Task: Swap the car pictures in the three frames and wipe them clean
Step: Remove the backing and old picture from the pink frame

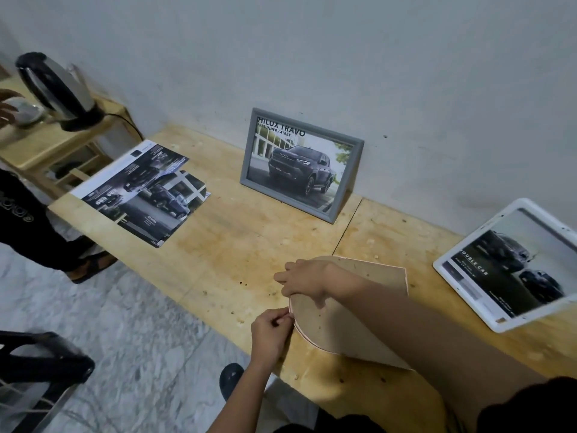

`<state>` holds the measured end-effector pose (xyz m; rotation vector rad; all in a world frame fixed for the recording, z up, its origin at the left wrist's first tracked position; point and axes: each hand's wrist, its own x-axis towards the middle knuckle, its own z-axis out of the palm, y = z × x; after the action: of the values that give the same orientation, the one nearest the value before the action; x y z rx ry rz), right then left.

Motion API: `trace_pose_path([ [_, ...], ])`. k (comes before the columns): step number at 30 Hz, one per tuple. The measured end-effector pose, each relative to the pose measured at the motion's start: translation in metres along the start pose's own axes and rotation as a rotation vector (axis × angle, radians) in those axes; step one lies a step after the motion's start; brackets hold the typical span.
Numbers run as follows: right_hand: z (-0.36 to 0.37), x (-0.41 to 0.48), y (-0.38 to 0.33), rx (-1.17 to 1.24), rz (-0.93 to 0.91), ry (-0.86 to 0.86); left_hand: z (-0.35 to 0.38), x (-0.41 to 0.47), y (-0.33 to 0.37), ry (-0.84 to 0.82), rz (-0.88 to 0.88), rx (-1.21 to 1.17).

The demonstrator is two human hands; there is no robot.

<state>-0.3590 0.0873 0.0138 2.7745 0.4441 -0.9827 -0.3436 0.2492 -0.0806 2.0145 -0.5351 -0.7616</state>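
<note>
A pink-edged frame lies face down on the wooden bench, its brown backing board (349, 320) turned up. My right hand (304, 281) presses down on the board's near-left corner. My left hand (271, 332) pinches the frame's left edge with curled fingers. A grey frame (301, 164) holding a dark pickup picture leans upright against the wall. At the right, a white frame (512, 267) with a car picture lies flat. Loose car pictures (140, 192) are spread at the bench's left end.
The wooden bench (243, 245) runs along a grey wall. A steel kettle (59, 89) stands on a small wooden side table (46, 142) at the left, where another person's hand (7, 107) reaches. That person's foot in a sandal (90, 267) is on the marble floor. A dark chair (40, 364) sits bottom left.
</note>
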Motion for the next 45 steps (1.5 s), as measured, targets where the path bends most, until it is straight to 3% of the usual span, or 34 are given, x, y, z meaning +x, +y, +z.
trace_pose_path([
  [8, -0.003, -0.002, 0.006, 0.001, 0.015, -0.063, 0.001, -0.001, 0.008, 0.029, 0.032, 0.009],
  [16, -0.012, -0.02, 0.021, 0.057, 0.165, -0.053, 0.002, 0.008, 0.004, 0.018, -0.005, 0.084],
  [23, -0.033, -0.067, 0.033, 0.275, 0.334, 0.165, -0.022, 0.029, 0.022, 0.045, 0.168, 0.231],
  [29, -0.024, -0.126, 0.046, 0.779, 0.77, 0.582, -0.05, 0.071, 0.03, -0.045, 0.219, 0.325],
  [33, 0.018, -0.144, 0.027, 1.095, 1.219, 0.808, -0.071, 0.099, 0.028, -0.093, 0.257, 0.355],
  [37, 0.061, -0.152, -0.023, 1.399, 1.618, 0.878, -0.093, 0.117, 0.025, -0.116, 0.302, 0.405],
  [42, 0.093, -0.139, -0.08, 1.64, 2.085, 0.834, -0.117, 0.133, 0.022, -0.145, 0.327, 0.388],
  [45, 0.1, -0.116, -0.108, 1.913, 2.364, 0.945, -0.125, 0.142, 0.013, -0.208, 0.36, 0.429],
])
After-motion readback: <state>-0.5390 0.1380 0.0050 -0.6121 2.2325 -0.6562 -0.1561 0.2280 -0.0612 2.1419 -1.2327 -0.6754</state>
